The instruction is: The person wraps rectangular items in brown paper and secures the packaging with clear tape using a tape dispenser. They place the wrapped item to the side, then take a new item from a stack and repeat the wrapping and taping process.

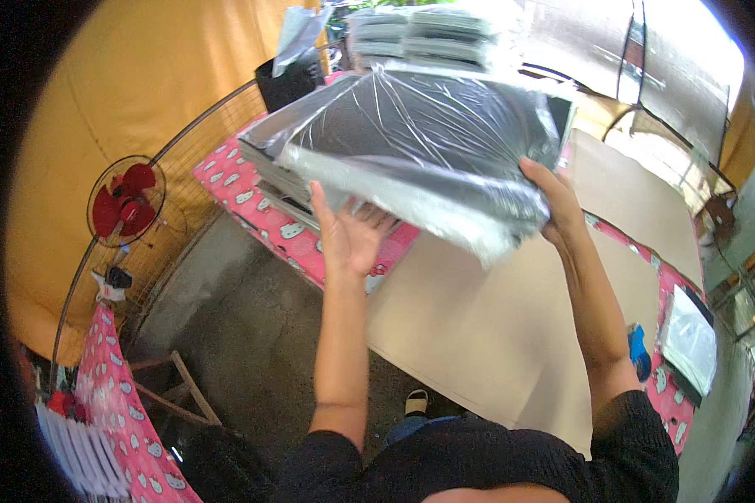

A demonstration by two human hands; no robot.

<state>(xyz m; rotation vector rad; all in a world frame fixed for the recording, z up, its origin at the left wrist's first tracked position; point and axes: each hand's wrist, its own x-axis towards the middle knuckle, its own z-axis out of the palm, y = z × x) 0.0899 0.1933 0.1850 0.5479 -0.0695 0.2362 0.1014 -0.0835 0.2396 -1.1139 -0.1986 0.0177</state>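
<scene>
Both hands are raised in the head view, carrying a flat dark panel wrapped in clear plastic film (428,142); the left hand (350,230) is spread open, palm up, under the near left edge of the wrapped panel, fingers extended and thumb out, supporting rather than pinching; the right hand (554,201) is curled around the near right corner, fingers wrapped over the film edge in a firm clasp. Wrapped panel position: held tilted, near edge low, far edge high, above the left part of the table; it hangs over a stack of similar wrapped panels (268,172) that rests on the pink patterned tablecloth (289,239). A large cardboard sheet (512,327) lies on the table to the right and near; further wrapped stacks (428,33) sit at the far side; a red fan (126,201) stands at the far left behind a wire guard; a blue object (639,352) and a plastic-wrapped packet (688,339) lie at the right edge.

Handling judgement: the film looks slippery and loose, so the load is best borne on the flat left palm, with the right clasp used for steering only; keep the panel level enough that it cannot slide out of the wrap; keep the loose film clear of the stack below while the panel travels.
</scene>
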